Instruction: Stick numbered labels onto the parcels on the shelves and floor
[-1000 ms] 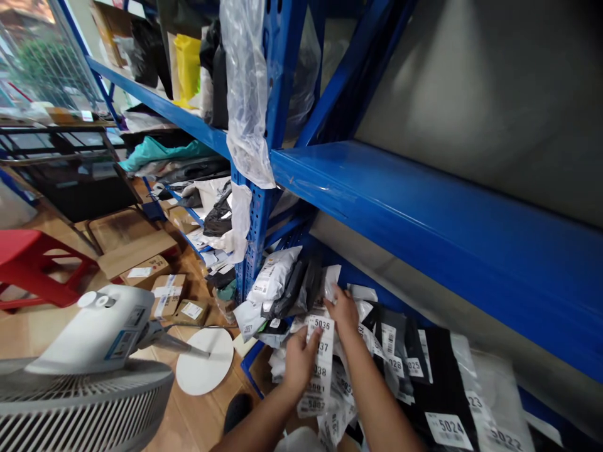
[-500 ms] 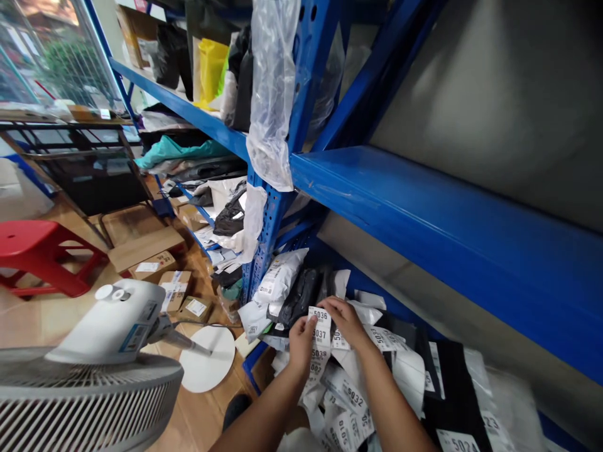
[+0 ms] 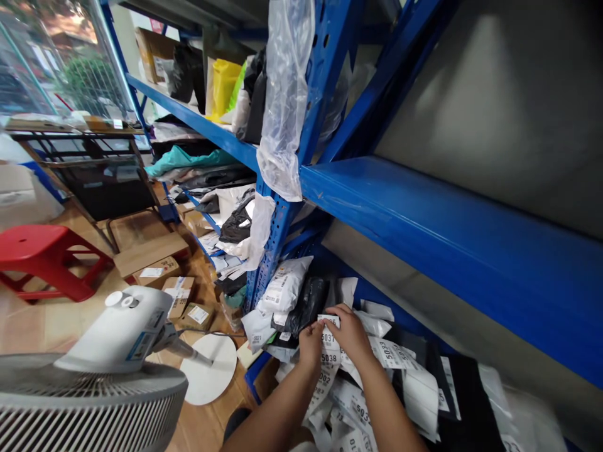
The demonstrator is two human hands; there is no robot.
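Observation:
A long strip of white number labels (image 3: 330, 360) hangs down in front of me, printed with 5037 and 5038 among others. My left hand (image 3: 311, 344) pinches its left edge near the top. With bent fingers, my right hand (image 3: 348, 331) grips the top end of the strip, covering part of the uppermost label. More printed label strips (image 3: 360, 408) lie in a tangle beneath and between my forearms. Just behind my hands rest a black plastic parcel (image 3: 307, 306) and a white plastic parcel (image 3: 285, 285).
A blue shelf beam (image 3: 424, 220) crosses above the parcels on the right, joined to a blue upright (image 3: 277, 238). At lower left stands a white fan (image 3: 127, 339), with a red stool (image 3: 51, 257) and cardboard boxes (image 3: 153, 251) on the floor behind it.
The view has shifted slightly, so the scene sits lower and further right. My right hand's fingers have moved over the top label, closer to my left hand.

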